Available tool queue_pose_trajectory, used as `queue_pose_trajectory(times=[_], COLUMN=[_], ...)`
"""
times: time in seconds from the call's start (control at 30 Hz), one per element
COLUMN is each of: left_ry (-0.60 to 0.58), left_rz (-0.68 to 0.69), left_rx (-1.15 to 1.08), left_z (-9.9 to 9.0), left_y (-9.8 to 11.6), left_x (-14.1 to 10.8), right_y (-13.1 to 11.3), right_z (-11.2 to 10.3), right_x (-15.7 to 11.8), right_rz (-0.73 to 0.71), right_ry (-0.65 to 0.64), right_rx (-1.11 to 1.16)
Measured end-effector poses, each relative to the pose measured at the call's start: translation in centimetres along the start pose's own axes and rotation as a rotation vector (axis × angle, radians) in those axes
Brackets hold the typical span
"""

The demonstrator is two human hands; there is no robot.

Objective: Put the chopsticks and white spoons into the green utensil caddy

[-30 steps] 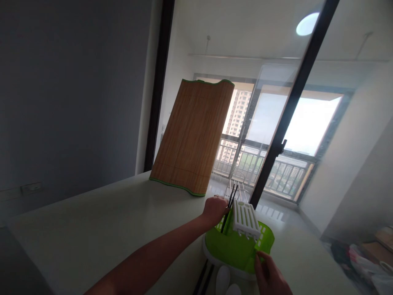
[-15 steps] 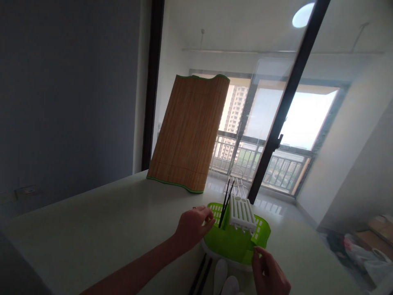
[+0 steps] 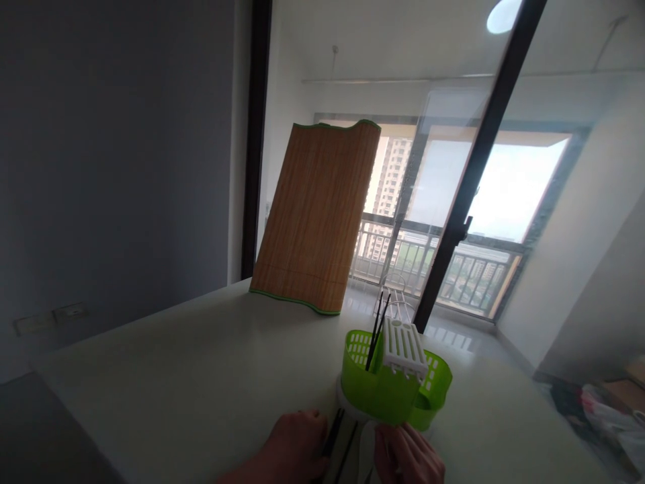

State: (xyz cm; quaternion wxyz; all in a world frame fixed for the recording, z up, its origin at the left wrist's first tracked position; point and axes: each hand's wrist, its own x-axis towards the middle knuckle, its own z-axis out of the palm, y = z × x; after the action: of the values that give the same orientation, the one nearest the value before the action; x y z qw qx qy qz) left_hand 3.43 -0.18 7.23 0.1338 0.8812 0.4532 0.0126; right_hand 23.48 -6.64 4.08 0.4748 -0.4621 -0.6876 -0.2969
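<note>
**At the near counter edge: both hands down by the chopsticks**

At the bottom of the frame, left hand (image 3: 295, 447) rests low on the counter (image 3: 191, 376), knuckles up, fingers (image 3: 315, 430) curled loosely downward. Fingertips touch or lie just beside a pair of black chopsticks (image 3: 336, 440) lying flat on the counter. Whether the fingers have closed on them cannot be told; the tips are hidden under the hand.

Right hand (image 3: 408, 457) just beside, fingers bent inward, narrow. It sits at a white utensil (image 3: 367, 447) lying by the chopsticks, only partly in view. Grip on it cannot be told.

Green holder (image 3: 388, 390) stands upright on a white base directly beyond both hands, near but apart from them. Two more black sticks (image 3: 377, 329) stand tilted in its left compartment. A white slotted insert (image 3: 403, 346) sits on top, toward the right.

Further back, a bamboo board (image 3: 317, 222) with green edging leans upright against the glass partition, well apart from the holder. Dark door frame (image 3: 474, 175) crosses diagonally behind.
</note>
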Motion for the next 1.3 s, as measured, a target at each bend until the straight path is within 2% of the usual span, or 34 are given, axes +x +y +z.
queue_pose_trajectory(times=[0.1,0.2,0.4,0.5,0.63,0.8,1.1,1.3], left_ry=[0.001,0.021,0.063,0.076,0.097,0.128,0.090,0.104], left_rz=[0.000,-0.008,0.001,-0.017,-0.018,-0.028,0.010,0.030], left_rx=[0.002,0.005,-0.028,-0.013,-0.003,-0.023,-0.059,-0.068], left_z=[0.0,0.4,1.4,1.9,2.6,3.2,1.9,1.9], left_y=[-0.1,0.2,0.3,-0.3,-0.9,-1.1,-1.3,-1.5], left_x=[0.3,0.4,0.6,0.7,0.8,0.7,0.4,0.3], right_y=[0.0,-0.3,-0.5,-0.7,-0.8,-0.9,-0.7,-0.7], right_z=[0.2,0.6,1.7,2.3,3.4,4.3,4.9,5.0], right_x=[0.0,-0.2,-0.9,-0.9,-1.5,-2.6,-3.0,-3.0], right_rz=[-0.032,-0.091,0.008,-0.026,-0.106,-0.153,-0.169,-0.211], right_ry=[0.011,-0.040,-0.207,-0.256,-0.214,-0.228,-0.251,-0.229], right_rx=[0.006,-0.021,-0.012,0.014,0.014,-0.031,-0.062,-0.086])
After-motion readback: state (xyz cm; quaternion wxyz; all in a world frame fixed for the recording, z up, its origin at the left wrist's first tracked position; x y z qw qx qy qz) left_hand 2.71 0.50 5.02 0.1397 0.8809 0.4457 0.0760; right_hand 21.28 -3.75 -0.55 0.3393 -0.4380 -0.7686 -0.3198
